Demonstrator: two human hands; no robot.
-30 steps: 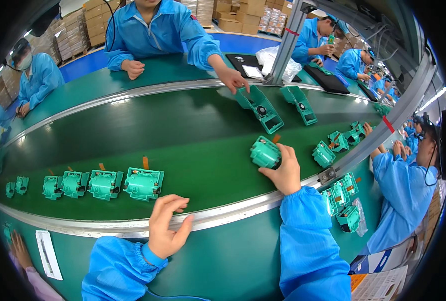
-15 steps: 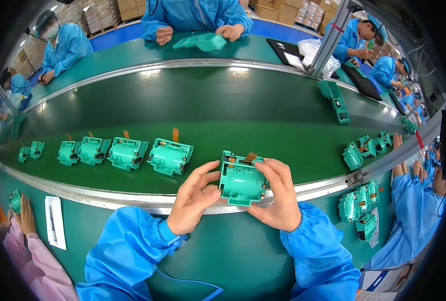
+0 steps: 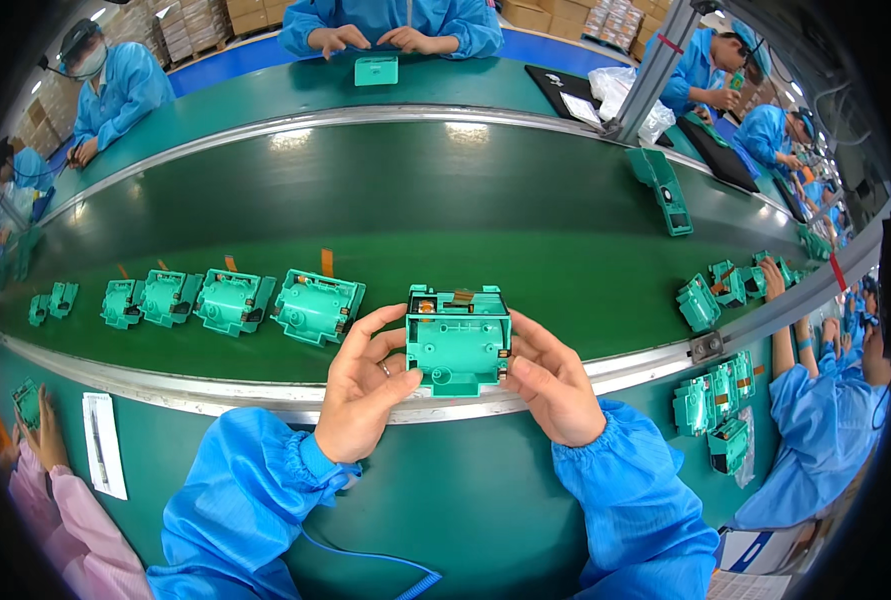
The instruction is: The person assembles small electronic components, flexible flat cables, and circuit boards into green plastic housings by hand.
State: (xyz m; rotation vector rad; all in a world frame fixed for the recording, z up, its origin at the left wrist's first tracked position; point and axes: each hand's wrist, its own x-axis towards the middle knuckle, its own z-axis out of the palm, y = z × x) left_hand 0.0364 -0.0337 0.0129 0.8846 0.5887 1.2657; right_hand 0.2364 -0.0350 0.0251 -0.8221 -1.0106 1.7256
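A green plastic housing [image 3: 460, 352] is held level over the near rail of the belt, gripped from both sides. My left hand [image 3: 360, 392] is closed on its left side, thumb at the lower left corner. Its right edge sits between the thumb and fingers of my right hand [image 3: 559, 388]. An orange flat cable [image 3: 462, 297] lies folded at the housing's far edge, beside a small copper-coloured part. The fingertips behind the housing are hidden. Just left on the belt stands a similar housing [image 3: 315, 308] with its orange cable upright.
More housings [image 3: 233, 302] line the belt at left. Others [image 3: 700, 303] stand on it at right, where a co-worker's hand [image 3: 771, 280] reaches in. A long green shell [image 3: 662, 190] lies at the far right. Several housings [image 3: 728, 445] rest on the near table beside a metal post.
My hands have turned the housing level and shifted it left. My right thumb has come up onto its near right corner. Across the belt, a person has let go of a green part.
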